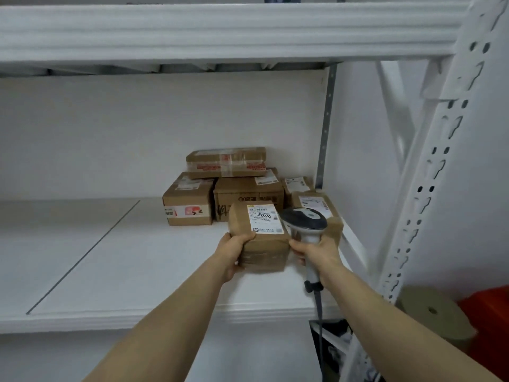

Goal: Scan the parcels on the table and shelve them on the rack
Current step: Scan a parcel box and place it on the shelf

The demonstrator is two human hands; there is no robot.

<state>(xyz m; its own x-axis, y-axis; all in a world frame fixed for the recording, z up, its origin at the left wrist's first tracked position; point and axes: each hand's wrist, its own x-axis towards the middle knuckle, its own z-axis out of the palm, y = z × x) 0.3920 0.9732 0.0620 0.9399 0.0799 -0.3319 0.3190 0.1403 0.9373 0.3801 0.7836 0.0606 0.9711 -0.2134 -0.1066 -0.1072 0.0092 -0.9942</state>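
Observation:
A small brown cardboard parcel [259, 238] with a white label reading 2004 sits on the white rack shelf [137, 257], in front of the stacked parcels. My left hand [234, 250] grips its left side. My right hand [316, 250] holds a grey and white barcode scanner [305, 224] by its handle, and its fingertips touch the parcel's right side. The scanner's head hovers just right of the label. Its cable hangs down past the shelf edge.
Several taped brown parcels [225, 188] are stacked at the back right of the shelf. A perforated white upright [429, 175] stands at the right. An upper shelf beam [220, 28] runs overhead. A tan disc [432, 310] and red bin [490, 326] lie lower right.

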